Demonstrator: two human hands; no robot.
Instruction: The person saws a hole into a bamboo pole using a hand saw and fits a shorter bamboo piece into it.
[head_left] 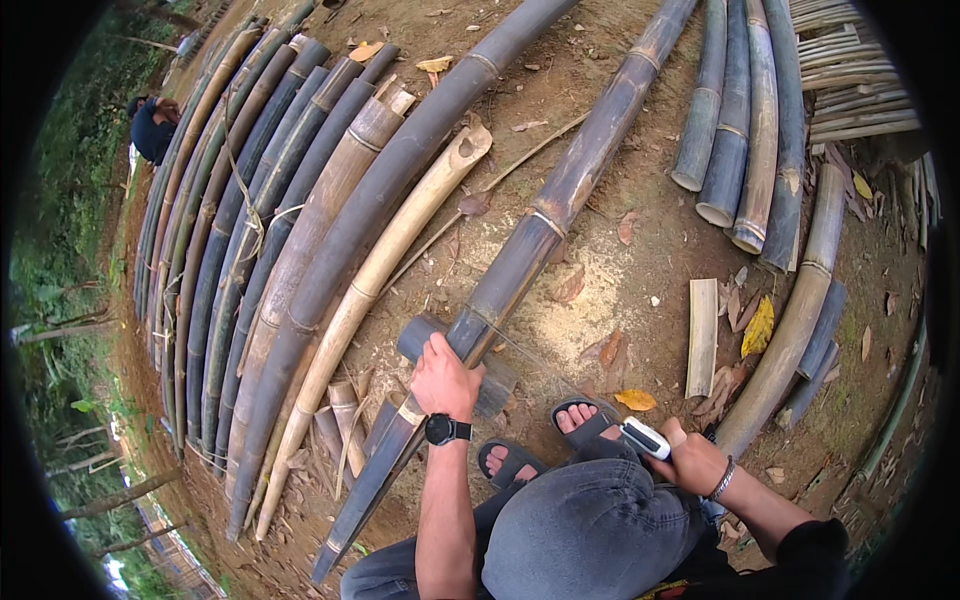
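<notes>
A long dark bamboo pole (520,250) runs from the far edge down toward my legs. Its near end, split and pale at the edges, lies left of my feet. My left hand (447,378) is closed over the pole near a short dark bamboo piece (418,337) lying crosswise beneath it. In my right hand (695,462) is the white and black handle of a handsaw (645,438). The saw's thin blade reaches up and left to the pole, just beyond my left hand, where it meets the bamboo. How deep it sits there is too small to tell.
Many bamboo poles (300,200) lie side by side at left, some tied with cord. More poles (735,130) lie at far right, with a split piece (702,335) and a curved pole (800,320) nearer. Pale sawdust (580,310) covers soil. Another person (153,128) is at far left.
</notes>
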